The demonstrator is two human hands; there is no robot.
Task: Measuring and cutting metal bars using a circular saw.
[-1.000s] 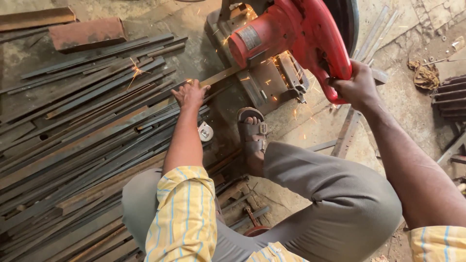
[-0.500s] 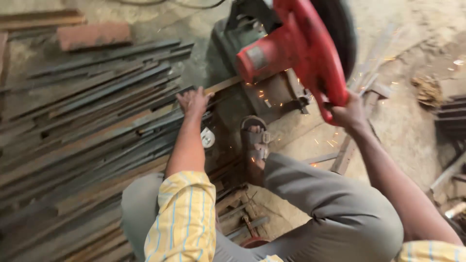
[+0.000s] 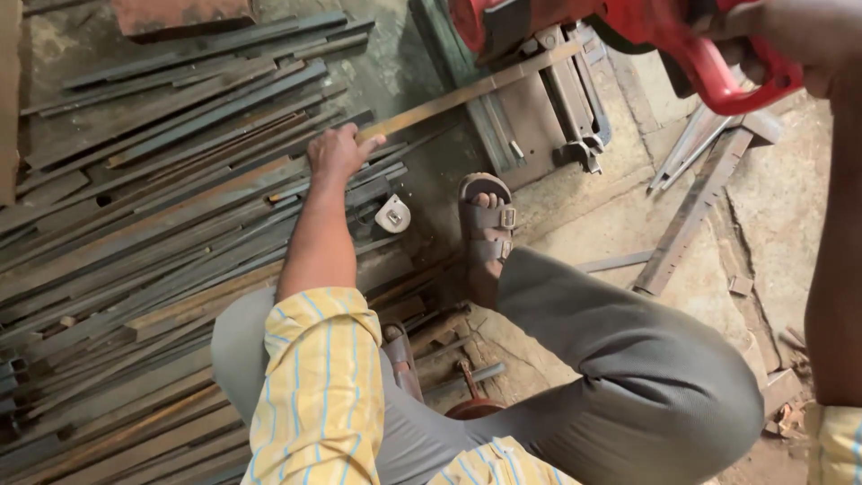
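Dusty workshop floor [image 3: 628, 224] is seen from the head view, strewn with steel strips [image 3: 162, 224]. One flat bar [image 3: 467, 90] is pressed down by left hand [image 3: 337, 153], fingers curled over it, under the red chop saw [image 3: 628, 22]. Right hand [image 3: 808, 36] is wrapped around the saw handle. Holding the bar flat and steady is judged best.

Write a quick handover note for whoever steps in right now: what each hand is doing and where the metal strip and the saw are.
Left hand: pressed on the long flat metal strip, holding it on the bar pile.
Right hand: grip closed on the handle of the red chop saw, head raised.
Strip runs from the left hand up into the saw's vise.
No sparks are visible; the cut itself cannot be seen.
Sandalled foot rests beside the saw base; small tape measure lies near it.
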